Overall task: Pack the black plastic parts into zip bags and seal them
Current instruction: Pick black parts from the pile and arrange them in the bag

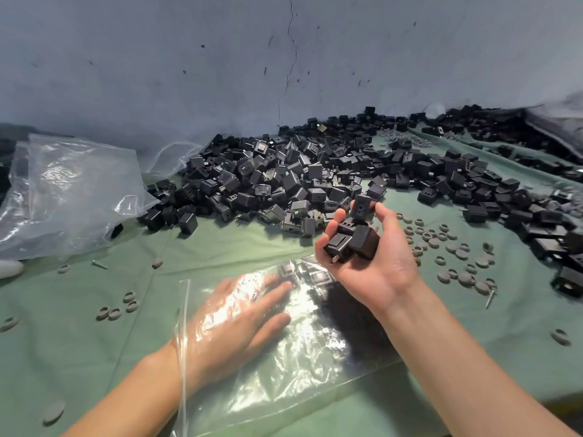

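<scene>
— Head view, item one: zip bag [284, 357]?
— Flat on the green cloth [94, 357]. Your left hand [233, 323] lies inside it, fingers straight, likely spreading it for loading. Some parts lie inside.
— Item two: right hand [369, 257]?
— Cupped palm-up, fingers curled round several black parts [362, 241], above the bag's far edge, near the pile [284, 171].

Site: small-parts packing workshop, seen at bench level; evidence: bulk heap of identical black plastic parts [284, 171] lying loose on a green cloth [94, 342] spread over the work surface; grey rings and caps [454, 247] scattered about; a loose screw [99, 264]; large crumpled clear plastic bag [69, 190] at left; bare grey wall [157, 58] behind, cracked and scuffed.
</scene>
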A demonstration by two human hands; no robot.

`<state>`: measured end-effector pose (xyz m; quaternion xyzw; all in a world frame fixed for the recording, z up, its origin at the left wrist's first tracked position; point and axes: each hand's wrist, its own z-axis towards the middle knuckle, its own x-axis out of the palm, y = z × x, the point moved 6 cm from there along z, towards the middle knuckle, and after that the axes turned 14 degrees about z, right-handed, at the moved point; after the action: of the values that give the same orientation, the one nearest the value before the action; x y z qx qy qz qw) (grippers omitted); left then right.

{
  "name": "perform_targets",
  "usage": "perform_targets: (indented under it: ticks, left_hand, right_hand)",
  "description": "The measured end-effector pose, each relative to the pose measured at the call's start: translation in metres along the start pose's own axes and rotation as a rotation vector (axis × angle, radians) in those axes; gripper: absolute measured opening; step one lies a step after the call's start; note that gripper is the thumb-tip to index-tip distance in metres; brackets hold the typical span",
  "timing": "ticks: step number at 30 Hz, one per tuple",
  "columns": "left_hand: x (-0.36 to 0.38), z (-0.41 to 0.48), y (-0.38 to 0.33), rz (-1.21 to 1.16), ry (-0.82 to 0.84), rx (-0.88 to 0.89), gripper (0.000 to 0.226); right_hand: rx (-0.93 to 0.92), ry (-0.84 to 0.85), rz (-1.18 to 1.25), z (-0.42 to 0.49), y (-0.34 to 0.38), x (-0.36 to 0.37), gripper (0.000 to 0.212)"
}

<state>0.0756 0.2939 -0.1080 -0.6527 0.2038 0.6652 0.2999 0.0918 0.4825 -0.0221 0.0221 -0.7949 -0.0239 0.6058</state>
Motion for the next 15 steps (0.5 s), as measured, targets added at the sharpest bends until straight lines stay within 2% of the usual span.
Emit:
perform_targets:
  ticks: [6, 8, 12, 15]
  left_hand:
    - [-0.051, -0.019, -0.01, 0.297, -0.284, 0.041, 0.044]
    - [-0.067, -0.028, -0.01, 0.258, -0.336, 0.061, 0.04]
    - [-0.09, -0.051, 0.009, 0.088, -0.304, -0.085, 0.03]
    - [-0.097, -0.066, 0.032, 0.05, -0.223, -0.201, 0.039]
  right_hand:
    - [0.047, -0.016, -0.046, -0.004, -0.008, -0.004, 0.041]
    - [0.099, -0.007, -0.059, -0.007, -0.013, -0.005, 0.043]
    - [0.187, -0.006, -0.085, -0.011, -0.026, -0.007, 0.044]
    - [0.211, -0.013, -0.132, -0.014, -0.034, -0.008, 0.042]
